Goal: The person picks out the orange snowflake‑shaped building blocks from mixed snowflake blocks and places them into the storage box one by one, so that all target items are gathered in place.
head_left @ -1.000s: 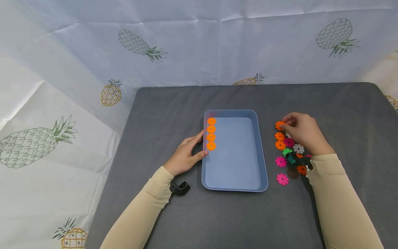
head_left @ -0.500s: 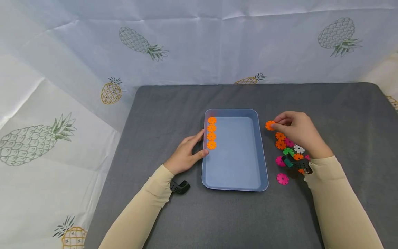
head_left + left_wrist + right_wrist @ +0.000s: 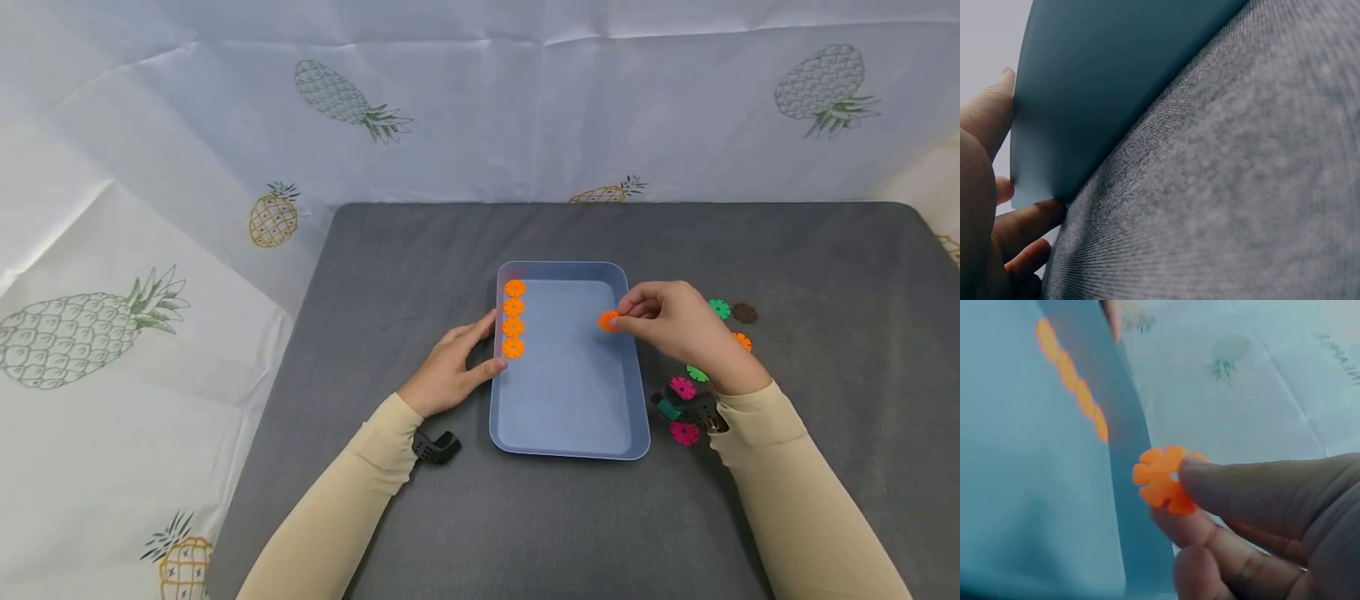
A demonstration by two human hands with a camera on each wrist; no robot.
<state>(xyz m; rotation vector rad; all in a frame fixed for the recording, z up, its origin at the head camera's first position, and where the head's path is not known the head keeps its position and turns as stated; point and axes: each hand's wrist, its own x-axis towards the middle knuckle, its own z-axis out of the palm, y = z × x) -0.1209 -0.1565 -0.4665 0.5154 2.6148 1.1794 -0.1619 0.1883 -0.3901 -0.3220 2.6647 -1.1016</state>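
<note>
A notched orange flower-shaped disc (image 3: 608, 322) is pinched between the thumb and fingers of my right hand (image 3: 678, 329), over the right side of a blue tray (image 3: 567, 454). The right wrist view shows this disc (image 3: 1159, 478) close up, its small centre hole partly behind the thumb. Several similar orange discs (image 3: 513, 327) lie in a column along the tray's left inner wall. My left hand (image 3: 450, 375) rests at the tray's left side, fingers fairly straight against its outer wall and thumb at the rim. In the left wrist view, fingertips (image 3: 1050, 209) touch the tray wall (image 3: 1104, 81).
Right of the tray lie loose discs, among them a green disc (image 3: 719, 308), a brown disc (image 3: 745, 313) and pink discs (image 3: 682, 387); my right hand and wrist strap (image 3: 697, 411) hide others. A grey cloth (image 3: 420, 275) covers the table, with a pineapple-print curtain (image 3: 465, 125) behind.
My right hand has lifted the orange disc from the loose group and carried it left over the tray. More discs behind the hand now show. The left hand stays at the tray.
</note>
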